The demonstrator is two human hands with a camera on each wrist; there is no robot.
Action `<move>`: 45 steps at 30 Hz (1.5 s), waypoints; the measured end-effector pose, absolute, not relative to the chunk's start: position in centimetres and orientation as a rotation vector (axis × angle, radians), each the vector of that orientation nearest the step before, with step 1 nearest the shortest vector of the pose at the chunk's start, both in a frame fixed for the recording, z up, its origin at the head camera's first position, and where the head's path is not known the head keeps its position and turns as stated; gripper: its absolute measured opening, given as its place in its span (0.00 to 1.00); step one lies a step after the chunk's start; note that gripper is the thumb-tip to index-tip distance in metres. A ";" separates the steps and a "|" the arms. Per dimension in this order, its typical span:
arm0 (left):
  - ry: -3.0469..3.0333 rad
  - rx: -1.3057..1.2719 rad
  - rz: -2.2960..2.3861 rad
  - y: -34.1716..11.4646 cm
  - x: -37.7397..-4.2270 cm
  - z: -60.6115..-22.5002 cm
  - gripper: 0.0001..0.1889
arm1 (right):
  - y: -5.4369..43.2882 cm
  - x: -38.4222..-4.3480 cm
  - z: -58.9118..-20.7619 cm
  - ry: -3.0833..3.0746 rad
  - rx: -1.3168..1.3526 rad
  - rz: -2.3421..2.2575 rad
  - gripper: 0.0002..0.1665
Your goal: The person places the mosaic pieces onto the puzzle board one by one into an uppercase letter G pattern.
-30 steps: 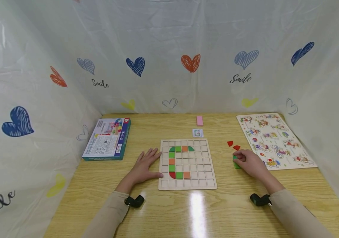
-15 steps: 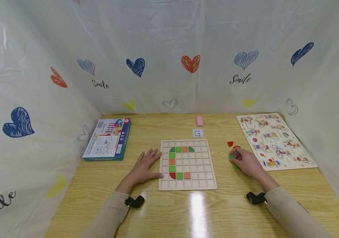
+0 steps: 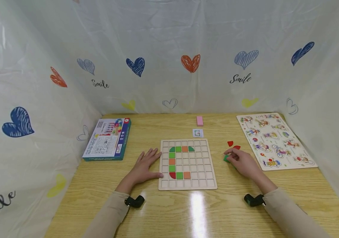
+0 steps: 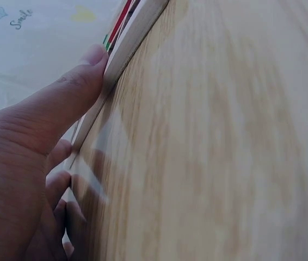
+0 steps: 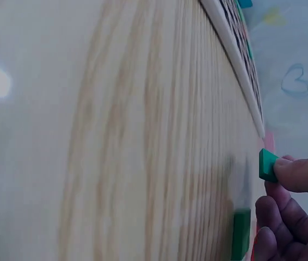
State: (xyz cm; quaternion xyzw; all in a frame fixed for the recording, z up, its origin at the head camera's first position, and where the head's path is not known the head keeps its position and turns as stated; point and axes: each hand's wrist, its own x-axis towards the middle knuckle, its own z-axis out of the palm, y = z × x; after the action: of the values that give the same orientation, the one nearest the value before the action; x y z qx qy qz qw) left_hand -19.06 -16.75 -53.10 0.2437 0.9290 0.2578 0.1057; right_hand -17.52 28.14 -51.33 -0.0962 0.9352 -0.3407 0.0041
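A wooden grid board [image 3: 197, 161] lies mid-table with green, orange and red tiles set in a C shape on its left part. My left hand [image 3: 144, 168] rests along the board's left edge, fingers spread, thumb [image 4: 91, 56] touching the rim near its lower left corner. To the right of the board, my right hand [image 3: 244, 162] pinches a small dark green tile [image 5: 268, 165] between thumb and fingers, above the table. Below that hand another green tile [image 5: 241, 234] lies on the wood, mostly hidden in the head view. Just beyond are two red wedge-shaped tiles [image 3: 230, 143].
Behind the board lie a small pattern card [image 3: 197, 133] and a pink block [image 3: 199, 121]. A flat printed box [image 3: 105, 140] stands at the left. At the right, a picture puzzle board [image 3: 272, 137] lies close to my right hand. A printed curtain [image 3: 163, 86] encloses the table.
My right hand has lifted the dark green tile from where the green tiles lie and carried it a little left, toward the board. The left hand has stayed put.
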 end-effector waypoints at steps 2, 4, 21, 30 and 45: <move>2.739 0.724 0.759 -16.7 -19.0 -53.1 0.52 | 27.6 -17.4 -51.2 2.909 -0.317 -1.104 0.10; 2.741 0.729 0.758 -16.7 -19.1 -53.1 0.52 | 26.9 -17.2 -51.0 2.883 -0.332 -1.142 0.10; 2.743 0.726 0.771 -16.8 -19.1 -53.1 0.52 | 20.0 -15.2 -51.3 2.624 -0.510 -1.276 0.06; 2.738 0.724 0.776 -16.8 -19.1 -53.2 0.52 | 17.8 -14.9 -51.6 2.633 -0.555 -1.236 0.03; 2.735 0.716 0.766 -16.8 -19.1 -53.2 0.52 | 16.6 -14.5 -52.1 2.730 -0.536 -1.141 0.04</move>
State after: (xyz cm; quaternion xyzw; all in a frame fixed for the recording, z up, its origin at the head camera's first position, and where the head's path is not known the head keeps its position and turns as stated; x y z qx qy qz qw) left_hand -19.11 -16.84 -53.22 0.2432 0.9285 0.2599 0.1059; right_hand -14.53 16.60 -52.09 -0.1778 0.9058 -0.3786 0.0674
